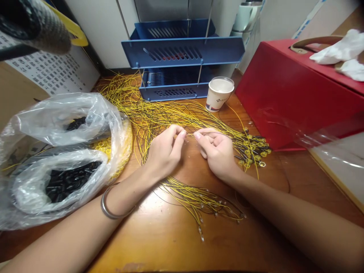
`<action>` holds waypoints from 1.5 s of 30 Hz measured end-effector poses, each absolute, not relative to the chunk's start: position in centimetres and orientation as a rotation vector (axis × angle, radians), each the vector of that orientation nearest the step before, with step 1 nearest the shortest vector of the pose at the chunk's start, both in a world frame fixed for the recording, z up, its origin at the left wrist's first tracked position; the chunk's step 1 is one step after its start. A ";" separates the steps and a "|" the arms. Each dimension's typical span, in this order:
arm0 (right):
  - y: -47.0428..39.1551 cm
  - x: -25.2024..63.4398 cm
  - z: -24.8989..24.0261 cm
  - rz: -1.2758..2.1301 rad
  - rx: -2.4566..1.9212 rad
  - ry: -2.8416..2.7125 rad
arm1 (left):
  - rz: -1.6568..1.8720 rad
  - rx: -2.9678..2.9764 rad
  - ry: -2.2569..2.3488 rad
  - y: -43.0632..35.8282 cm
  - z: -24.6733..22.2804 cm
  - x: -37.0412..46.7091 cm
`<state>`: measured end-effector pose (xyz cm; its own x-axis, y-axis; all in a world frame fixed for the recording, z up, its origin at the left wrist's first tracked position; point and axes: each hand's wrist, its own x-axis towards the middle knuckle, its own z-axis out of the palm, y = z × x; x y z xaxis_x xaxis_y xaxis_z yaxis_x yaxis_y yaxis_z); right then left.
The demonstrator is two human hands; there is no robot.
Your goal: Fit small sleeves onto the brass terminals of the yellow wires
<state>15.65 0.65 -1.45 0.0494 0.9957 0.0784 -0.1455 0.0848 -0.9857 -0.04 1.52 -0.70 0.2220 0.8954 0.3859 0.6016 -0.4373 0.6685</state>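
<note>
Over the middle of the wooden table, my left hand (pixel 166 149) is closed in a pinch, thumb against the index finger; what sits between the tips is too small to make out. A short gap to its right, my right hand (pixel 214 148) pinches a thin wire (pixel 209 132) that trails off to the right. Behind both hands lies a large bundle of yellow and black wires (pixel 159 112). Its right end carries black sleeves and yellow hexagonal nuts (pixel 257 148). Nearer me, a second wire bunch (pixel 190 197) ends in small clear tips.
Plastic bags (pixel 113 148) at left hold black caps (pixel 71 180) and yellow nuts (pixel 104 148). A paper cup (pixel 218 94) stands before the blue letter tray (pixel 182 53). At right is a red box (pixel 284 98) with tissues (pixel 342 51) on top.
</note>
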 end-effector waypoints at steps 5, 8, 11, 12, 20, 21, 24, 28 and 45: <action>0.8 15.7 -1.4 1.199 -1.069 -1.088 | 1.057 2.165 1.376 1.6 -0.7 -0.2; 0.8 15.8 -1.4 1.192 -1.073 -1.106 | 1.102 2.219 1.341 1.3 -0.6 0.0; 0.8 15.9 -1.4 1.175 -1.079 -1.137 | 1.136 2.238 1.297 0.9 -0.5 0.2; 0.8 15.9 -1.3 1.169 -1.078 -1.144 | 1.143 2.238 1.284 0.9 -0.5 0.3; 0.5 15.7 -1.2 1.166 -1.085 -1.153 | 1.233 2.209 1.319 0.9 -0.4 0.3; 0.5 15.7 -1.1 1.165 -1.086 -1.151 | 1.234 2.209 1.322 0.8 -0.4 0.3; 0.5 15.7 -1.1 1.158 -1.084 -1.147 | 1.243 2.200 1.318 0.8 -0.5 0.4; 0.5 15.8 -1.2 1.154 -1.077 -1.132 | 1.254 2.171 1.316 0.9 -0.6 0.4; 0.5 15.7 -1.1 1.134 -1.087 -1.165 | 1.359 2.208 1.269 0.6 -0.3 0.4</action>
